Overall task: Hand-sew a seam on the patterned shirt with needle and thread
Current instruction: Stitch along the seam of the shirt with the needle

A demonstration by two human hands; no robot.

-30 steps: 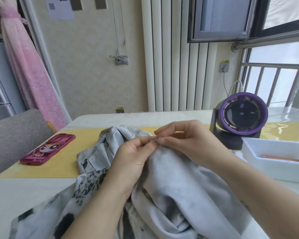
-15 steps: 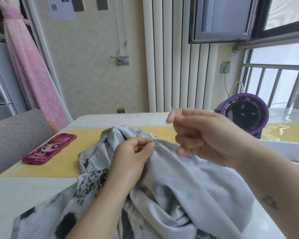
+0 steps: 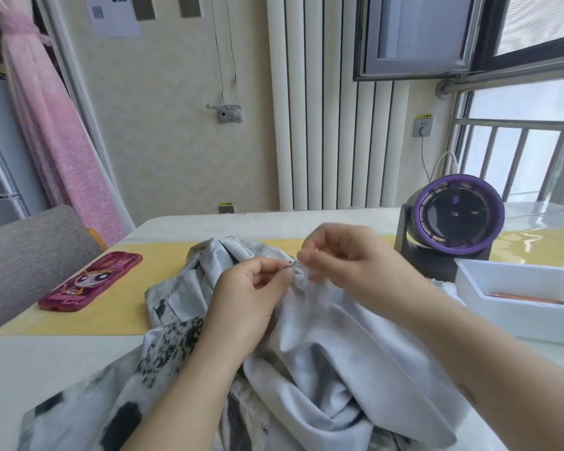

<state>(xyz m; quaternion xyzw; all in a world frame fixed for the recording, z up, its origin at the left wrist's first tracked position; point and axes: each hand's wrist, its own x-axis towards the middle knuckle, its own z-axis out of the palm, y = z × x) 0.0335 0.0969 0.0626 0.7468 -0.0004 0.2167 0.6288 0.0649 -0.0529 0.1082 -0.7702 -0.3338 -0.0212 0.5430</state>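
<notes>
A grey-and-white patterned shirt [image 3: 323, 353] with dark blotches is heaped on a pale table [image 3: 46, 362], with its far folds lying over a yellow mat [image 3: 127, 288]. It is seen from above by the person sewing it.

2 bare hands meet over a raised fold at the middle of the shirt. The left hand [image 3: 248, 294] is curled, and the fold is pinched between its thumb and forefinger. The right hand [image 3: 349, 265] is blurred. Its fingers are curled and its thumb and forefinger are pressed together on a thin needle [image 3: 288, 262], which is seen as a short dark sliver just between the fingertips of both hands, right at the cloth. No thread can be made out.

On the mat, well left of the shirt, a pink cartoon phone case [image 3: 90, 281] is laid flat. To the right, a round purple-rimmed fan [image 3: 459, 216] is stood upright on the table, and a white tray [image 3: 518, 297] is set just in front of it, beside the shirt, with something orange inside that cannot be identified. A grey chair [image 3: 23, 255] is seen at the left edge.
</notes>
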